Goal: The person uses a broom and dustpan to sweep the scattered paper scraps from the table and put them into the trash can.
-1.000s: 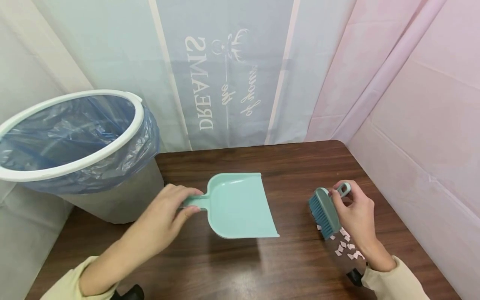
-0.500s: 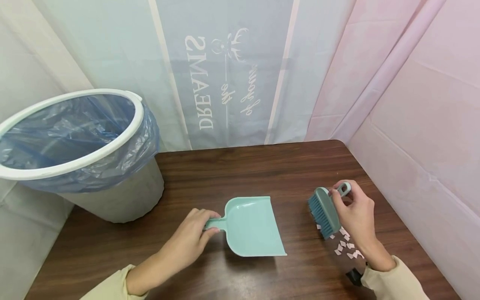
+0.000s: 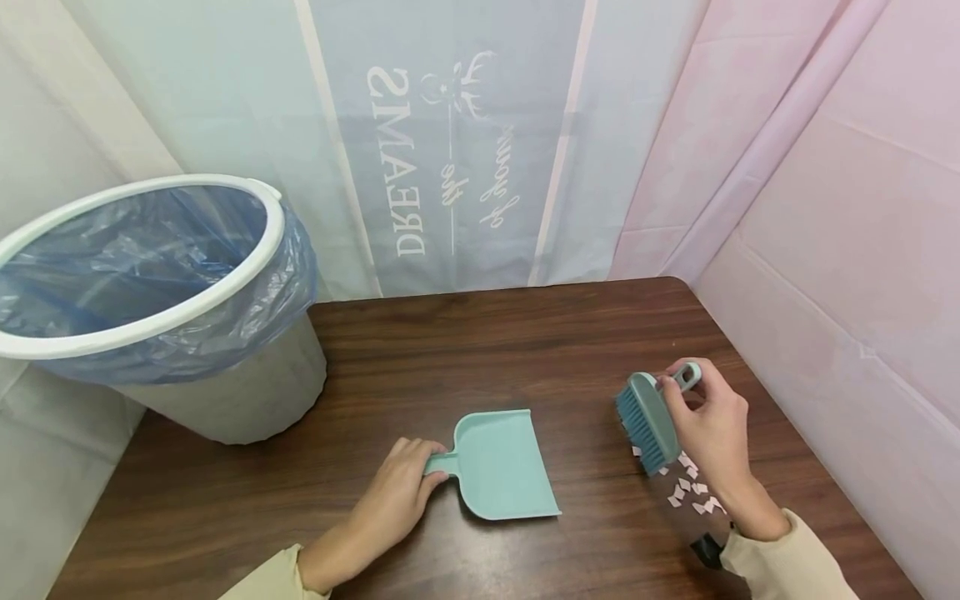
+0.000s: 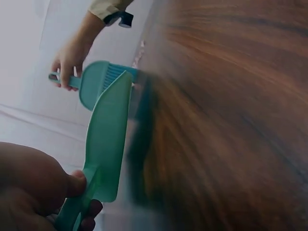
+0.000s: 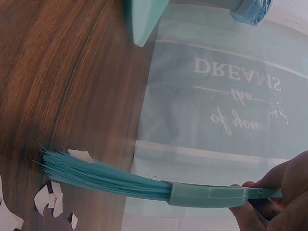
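Note:
My left hand (image 3: 393, 498) grips the short handle of a mint-green dustpan (image 3: 501, 468) in the middle of the table. In the left wrist view the dustpan (image 4: 108, 137) hangs close above the wood, its shadow beside it. My right hand (image 3: 712, 425) pinches the handle of a teal hand brush (image 3: 654, 421) at the right. Its bristles (image 5: 106, 178) point down at the table among small white paper scraps (image 3: 684, 487). One scrap lies against the bristles in the right wrist view. The dustpan's straight edge faces the brush, with a gap between them.
A grey bin (image 3: 247, 392) with a white rim and blue liner stands at the left back. Printed cloth (image 3: 465, 167) hangs behind the dark wooden table (image 3: 480, 350), and a pale pink cloth (image 3: 840, 333) borders its right side.
My left hand has brought the dustpan down and nearer to me, first rightward and lately slightly back left. My right hand and the brush have stayed in place.

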`<action>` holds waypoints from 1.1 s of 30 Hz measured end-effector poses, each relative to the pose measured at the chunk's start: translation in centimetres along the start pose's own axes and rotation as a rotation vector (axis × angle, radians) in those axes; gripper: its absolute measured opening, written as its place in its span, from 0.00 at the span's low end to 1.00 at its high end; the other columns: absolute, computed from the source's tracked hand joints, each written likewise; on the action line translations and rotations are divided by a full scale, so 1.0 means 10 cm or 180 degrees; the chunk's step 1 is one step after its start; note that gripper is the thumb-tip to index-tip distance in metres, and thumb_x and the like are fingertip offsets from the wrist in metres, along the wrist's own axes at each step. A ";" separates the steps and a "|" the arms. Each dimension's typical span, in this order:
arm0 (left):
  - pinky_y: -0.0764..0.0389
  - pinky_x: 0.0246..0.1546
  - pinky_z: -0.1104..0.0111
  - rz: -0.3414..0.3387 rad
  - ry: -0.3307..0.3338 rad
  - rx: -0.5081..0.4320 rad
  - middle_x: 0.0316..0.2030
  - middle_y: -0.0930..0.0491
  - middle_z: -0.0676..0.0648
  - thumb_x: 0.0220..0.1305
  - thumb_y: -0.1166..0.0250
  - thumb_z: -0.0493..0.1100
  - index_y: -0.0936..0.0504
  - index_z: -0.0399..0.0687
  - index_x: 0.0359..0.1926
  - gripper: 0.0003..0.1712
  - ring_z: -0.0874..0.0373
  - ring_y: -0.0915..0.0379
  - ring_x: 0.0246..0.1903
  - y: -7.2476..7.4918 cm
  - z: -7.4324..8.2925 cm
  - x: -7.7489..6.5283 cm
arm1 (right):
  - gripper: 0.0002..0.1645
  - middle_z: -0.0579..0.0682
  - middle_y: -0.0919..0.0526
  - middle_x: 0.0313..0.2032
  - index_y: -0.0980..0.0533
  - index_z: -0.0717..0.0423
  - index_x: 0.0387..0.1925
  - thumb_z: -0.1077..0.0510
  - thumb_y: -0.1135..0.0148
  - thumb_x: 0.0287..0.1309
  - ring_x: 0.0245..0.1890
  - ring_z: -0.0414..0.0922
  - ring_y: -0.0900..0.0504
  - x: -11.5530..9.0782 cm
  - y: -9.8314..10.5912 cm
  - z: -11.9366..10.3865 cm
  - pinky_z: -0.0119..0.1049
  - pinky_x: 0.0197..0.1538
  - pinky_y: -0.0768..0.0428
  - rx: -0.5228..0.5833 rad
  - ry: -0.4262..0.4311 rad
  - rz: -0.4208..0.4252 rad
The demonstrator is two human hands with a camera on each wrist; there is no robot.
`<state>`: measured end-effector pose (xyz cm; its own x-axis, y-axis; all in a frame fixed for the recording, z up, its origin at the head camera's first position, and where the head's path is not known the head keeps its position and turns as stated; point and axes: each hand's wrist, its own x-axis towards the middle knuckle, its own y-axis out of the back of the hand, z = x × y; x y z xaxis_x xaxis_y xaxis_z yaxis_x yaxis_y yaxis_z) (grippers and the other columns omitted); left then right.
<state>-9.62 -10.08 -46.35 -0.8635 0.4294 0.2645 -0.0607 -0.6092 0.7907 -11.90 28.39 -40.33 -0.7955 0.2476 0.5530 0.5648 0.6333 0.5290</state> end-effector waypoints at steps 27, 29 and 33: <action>0.23 0.55 0.52 -0.0430 -0.0099 0.0427 0.44 0.15 0.46 0.65 0.30 0.38 0.17 0.37 0.57 0.20 0.54 0.21 0.44 -0.01 -0.09 0.07 | 0.06 0.37 0.16 0.31 0.21 0.65 0.41 0.71 0.35 0.61 0.31 0.24 0.18 0.09 0.16 0.07 0.14 0.35 0.25 0.0151 -0.0162 0.0152; 0.22 0.54 0.53 -0.0434 -0.0084 0.0435 0.43 0.16 0.46 0.64 0.30 0.38 0.17 0.37 0.57 0.20 0.54 0.22 0.42 -0.01 -0.09 0.06 | 0.06 0.33 0.17 0.30 0.21 0.65 0.41 0.70 0.35 0.62 0.31 0.25 0.17 0.10 0.21 0.06 0.14 0.35 0.24 0.0163 -0.0205 0.0156; 0.24 0.58 0.51 -0.0460 -0.0039 0.0410 0.43 0.16 0.46 0.65 0.30 0.38 0.17 0.37 0.57 0.21 0.53 0.21 0.43 0.00 -0.09 0.06 | 0.06 0.30 0.18 0.30 0.21 0.66 0.41 0.69 0.35 0.63 0.30 0.25 0.18 0.17 0.36 0.06 0.15 0.34 0.24 0.0148 -0.0344 0.0087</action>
<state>-10.54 -10.42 -46.67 -0.8441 0.5150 0.1491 -0.1185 -0.4504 0.8849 -11.36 31.55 -37.86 -0.8003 0.3412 0.4930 0.5779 0.6579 0.4829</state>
